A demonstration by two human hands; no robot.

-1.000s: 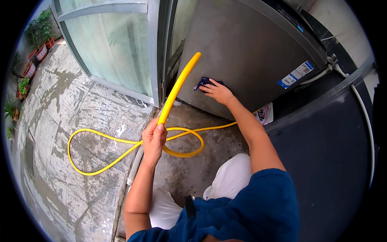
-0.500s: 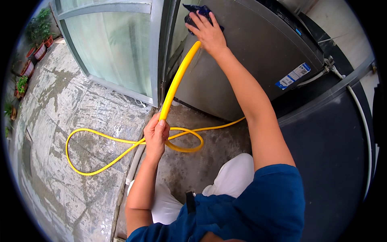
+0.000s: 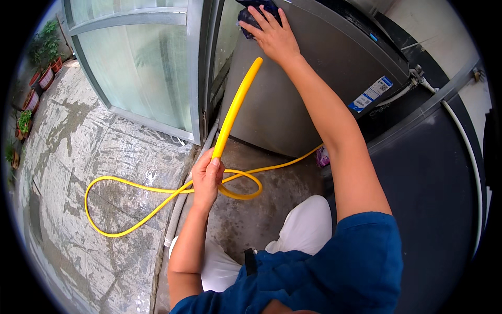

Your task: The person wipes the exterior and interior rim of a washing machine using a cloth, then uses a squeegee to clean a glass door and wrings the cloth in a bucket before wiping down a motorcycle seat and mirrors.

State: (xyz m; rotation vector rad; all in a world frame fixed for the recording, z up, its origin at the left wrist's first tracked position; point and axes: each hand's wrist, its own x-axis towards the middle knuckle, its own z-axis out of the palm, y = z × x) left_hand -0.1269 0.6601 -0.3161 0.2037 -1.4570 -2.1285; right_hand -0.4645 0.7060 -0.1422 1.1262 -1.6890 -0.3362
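Note:
Held up in my left hand (image 3: 207, 177) is a yellow hose (image 3: 236, 112), the fingers closed round it a little below its free end. That end points up and slightly right, close to the front of a large grey appliance (image 3: 345, 57) that looks like a washing machine. My right hand (image 3: 276, 43) reaches to the appliance's upper left corner. Its fingers are spread over a crumpled dark blue cloth (image 3: 246, 18), which lies against the surface. No water shows at the hose end.
Loops of the hose lie across the wet paving (image 3: 68, 157). A framed frosted-glass door (image 3: 136, 73) stands at the left of the appliance. Right of my arm is a dark panel (image 3: 418, 199). A grey pipe (image 3: 177, 217) runs along the floor edge; potted plants (image 3: 46, 78) line the far left.
The whole view has shifted slightly. My right hand and the cloth have moved a little upward on the appliance. A purple packet now shows beside my right forearm.

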